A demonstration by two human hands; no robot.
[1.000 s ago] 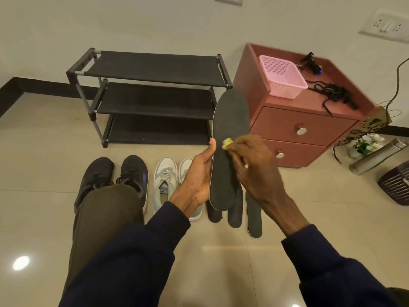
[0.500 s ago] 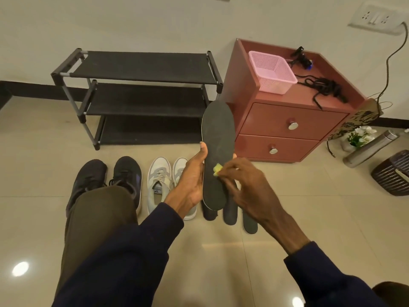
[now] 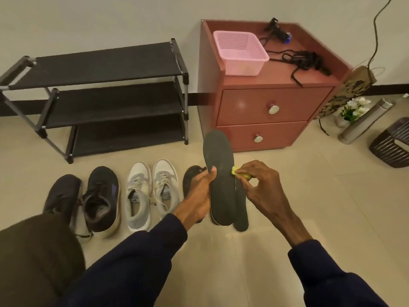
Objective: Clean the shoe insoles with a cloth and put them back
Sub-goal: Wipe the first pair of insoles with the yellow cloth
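My left hand (image 3: 200,191) grips a dark grey insole (image 3: 219,169) by its left edge and holds it upright above the floor. My right hand (image 3: 260,185) pinches a small yellow cloth (image 3: 235,170) against the insole's right edge. More dark insoles lie on the floor behind it: one (image 3: 241,209) to the right, another (image 3: 190,175) partly hidden by my left hand. A pair of black shoes (image 3: 100,198) and a pair of white sneakers (image 3: 150,191) stand side by side on the floor to the left.
A black three-tier shoe rack (image 3: 106,98) stands at the back left. A red two-drawer cabinet (image 3: 265,103) carries a pink basket (image 3: 240,53) and black cables. A steel bottle (image 3: 365,122), flowers and a dark stool (image 3: 391,145) sit at the right. My knee (image 3: 37,247) fills the lower left.
The insole has come down lower toward the floor. My right hand with the cloth slid from the insole's middle to its right edge. The view has tilted downward.
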